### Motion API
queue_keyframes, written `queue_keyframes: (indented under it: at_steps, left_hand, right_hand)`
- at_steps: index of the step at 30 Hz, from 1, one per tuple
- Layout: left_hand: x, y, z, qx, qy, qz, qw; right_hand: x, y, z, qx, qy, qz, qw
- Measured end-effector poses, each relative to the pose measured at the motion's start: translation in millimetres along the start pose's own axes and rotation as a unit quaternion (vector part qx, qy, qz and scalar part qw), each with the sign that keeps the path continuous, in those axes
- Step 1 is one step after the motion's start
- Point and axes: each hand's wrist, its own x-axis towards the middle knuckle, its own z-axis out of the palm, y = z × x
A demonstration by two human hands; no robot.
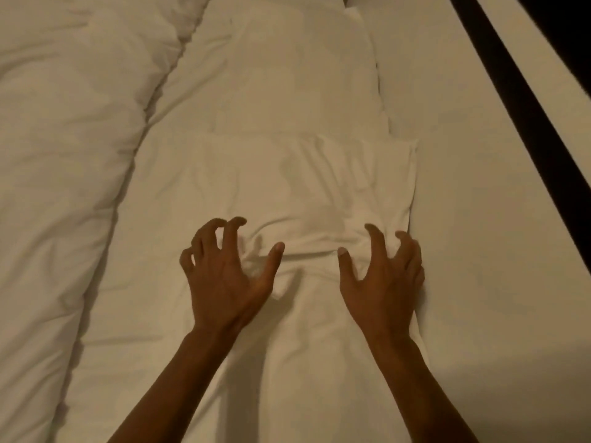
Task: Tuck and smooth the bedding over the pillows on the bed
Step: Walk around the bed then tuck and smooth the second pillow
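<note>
Two bare hands press down on a white sheet [287, 193] drawn over the pillows on the bed. The left hand [224, 276] has its fingers spread and hooked like claws, bunching a small ridge of cloth without closing on it; the right hand [382, 276] is spread the same way, just beside the sheet's right edge. Creases run between the two thumbs. A second pillow [287, 68] lies beyond, its near edge touching the covered one. A thick quilt [64, 155] lies heaped along the left. Bare mattress [479, 251] stretches open on the right, up to a dark frame [524, 97].
</note>
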Motion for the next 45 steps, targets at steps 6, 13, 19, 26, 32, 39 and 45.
queue_keyframes:
  at_steps: [6, 13, 19, 26, 32, 39, 45]
  left_hand:
    - [-88, -19, 25, 0.029, -0.124, 0.015, 0.992]
    - [-102, -42, 15, 0.045, -0.156, -0.04, 0.986]
    - [-141, -65, -12, 0.064, -0.213, -0.089, 0.971]
    - [-183, -86, -35, 0.024, -0.184, -0.156, 0.97]
    - [-195, -91, -50, 0.023, -0.196, -0.17, 0.965]
    - [-217, -75, -81, 0.046, -0.207, -0.159, 0.964]
    - [-220, -73, -81, 0.135, -0.161, -0.106, 0.972]
  right_hand:
    - [-73, 25, 11, 0.02, -0.127, -0.073, 0.989]
    - [-97, 43, 9, 0.006, -0.125, -0.011, 0.992]
    - [-145, 66, -11, -0.028, -0.155, 0.049, 0.986]
    - [-187, 83, -40, 0.017, -0.171, 0.123, 0.977]
    - [-201, 93, -55, 0.063, -0.212, 0.193, 0.956]
    - [-226, 90, -84, 0.065, -0.246, 0.172, 0.952]
    - [-230, 82, -85, 0.032, -0.199, 0.13, 0.971]
